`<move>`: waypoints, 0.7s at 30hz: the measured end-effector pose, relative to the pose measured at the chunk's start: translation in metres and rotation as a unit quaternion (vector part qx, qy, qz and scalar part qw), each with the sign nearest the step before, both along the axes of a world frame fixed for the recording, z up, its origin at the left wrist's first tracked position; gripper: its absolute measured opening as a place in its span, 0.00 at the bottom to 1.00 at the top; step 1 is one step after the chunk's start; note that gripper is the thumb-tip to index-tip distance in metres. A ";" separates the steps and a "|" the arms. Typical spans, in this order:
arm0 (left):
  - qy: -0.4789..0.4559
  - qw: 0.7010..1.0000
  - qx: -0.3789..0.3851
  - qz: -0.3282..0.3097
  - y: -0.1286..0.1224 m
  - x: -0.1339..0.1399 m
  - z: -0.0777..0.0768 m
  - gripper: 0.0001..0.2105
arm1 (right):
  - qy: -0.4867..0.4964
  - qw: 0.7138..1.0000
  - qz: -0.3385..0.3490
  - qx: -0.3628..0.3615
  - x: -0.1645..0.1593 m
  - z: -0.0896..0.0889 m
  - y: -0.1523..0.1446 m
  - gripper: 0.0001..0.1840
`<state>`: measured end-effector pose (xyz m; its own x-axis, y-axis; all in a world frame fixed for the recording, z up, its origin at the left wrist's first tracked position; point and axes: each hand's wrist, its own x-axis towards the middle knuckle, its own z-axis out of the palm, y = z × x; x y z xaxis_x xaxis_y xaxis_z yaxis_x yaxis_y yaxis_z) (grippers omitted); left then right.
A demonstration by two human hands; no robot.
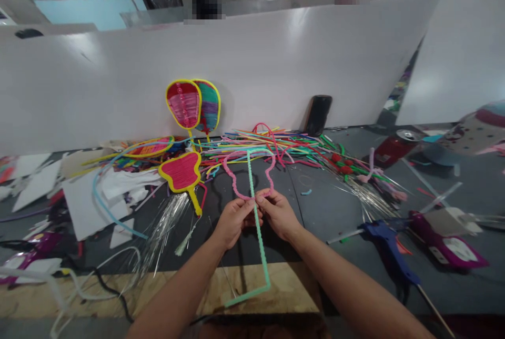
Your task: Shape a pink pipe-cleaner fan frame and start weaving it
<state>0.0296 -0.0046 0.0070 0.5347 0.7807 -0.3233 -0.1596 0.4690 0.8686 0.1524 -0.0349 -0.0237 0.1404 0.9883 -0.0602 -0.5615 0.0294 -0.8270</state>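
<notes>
Both hands meet at the bottom of a fan-shaped pipe cleaner frame (270, 176), pink and wavy at the sides with mint green along its top. A mint green pipe cleaner (260, 244) runs up its middle, hangs below the hands and bends sharply left at its lower end. My left hand (235, 219) pinches the junction from the left. From the right, my right hand (279, 214) pinches the same spot, fingertips nearly touching the left ones. To the left lies a small fan (180, 172), magenta with a yellow edge and handle.
Two finished fans (183, 105) lean against the white partition (252, 65). Loose pipe cleaners (236, 144) pile along its base, near a black phone (317, 114). At right are a blue glue gun (394, 255) and a red can (396, 147). Silver wires (163, 223) lie at left.
</notes>
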 end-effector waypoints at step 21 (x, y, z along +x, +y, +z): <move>0.058 0.969 0.215 0.107 0.006 -0.002 -0.003 0.07 | -0.018 0.999 -0.004 0.029 -0.006 0.004 -0.005 0.09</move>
